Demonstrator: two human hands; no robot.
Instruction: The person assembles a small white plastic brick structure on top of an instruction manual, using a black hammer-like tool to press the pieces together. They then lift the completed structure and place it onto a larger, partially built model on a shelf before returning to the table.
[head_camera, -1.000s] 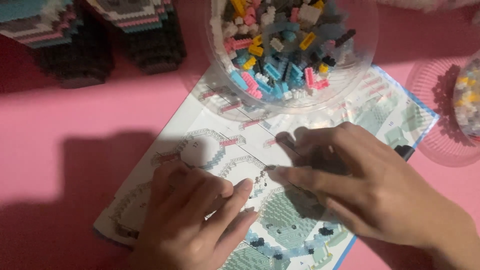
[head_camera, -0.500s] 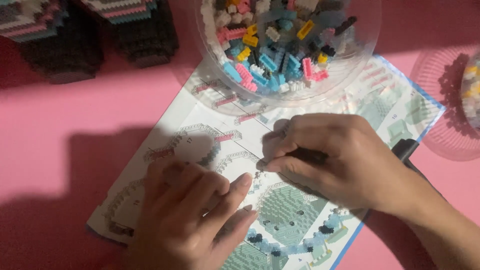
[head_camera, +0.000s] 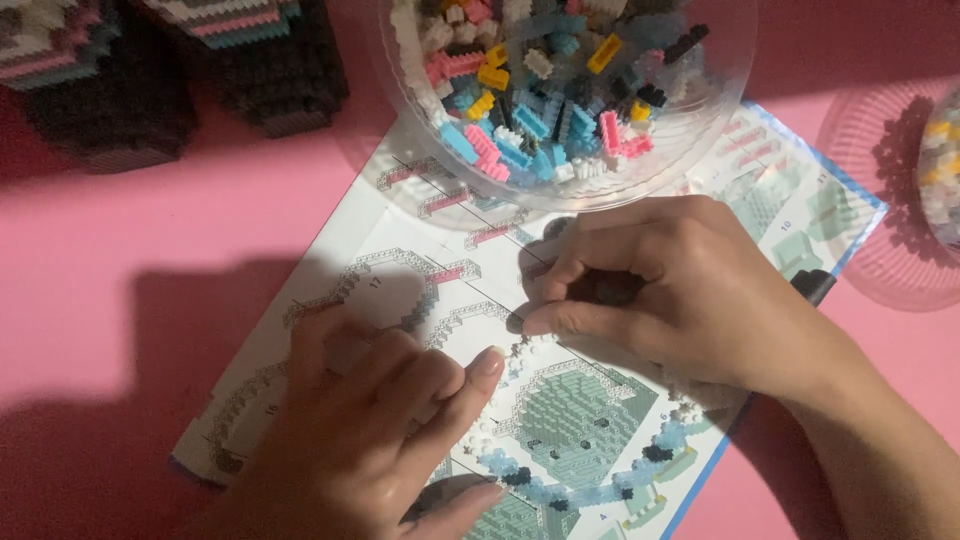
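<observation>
- At the middle of the instruction sheet (head_camera: 420, 290), the right hand (head_camera: 680, 290) has its fingers (head_camera: 560, 322) pinched together at the end of a chain of tiny building bricks (head_camera: 560, 488); the piece between thumb and forefinger is too small to make out, so it is probably a single brick.
- A second ago those fingers lay spread flat over the sheet; half a second ago they had already curled in, and now the knuckles are bunched tighter.
- The left hand (head_camera: 380, 430) lies palm down on the sheet, fingers together and forefinger stretched toward the chain, touching the paper beside it and gripping nothing; it has hardly shifted.
- The chain of white, blue and black bricks curves across the lower part of the sheet, over a printed green diagram.
- A clear bowl (head_camera: 700, 130) of mixed coloured bricks sits on the sheet's upper edge, just beyond the right hand, as before.
- A second clear dish (head_camera: 880, 260) stands at the right edge of the pink worktop (head_camera: 130, 260).
- Two built block models (head_camera: 150, 70) stand at the upper left, well apart from the hands.
</observation>
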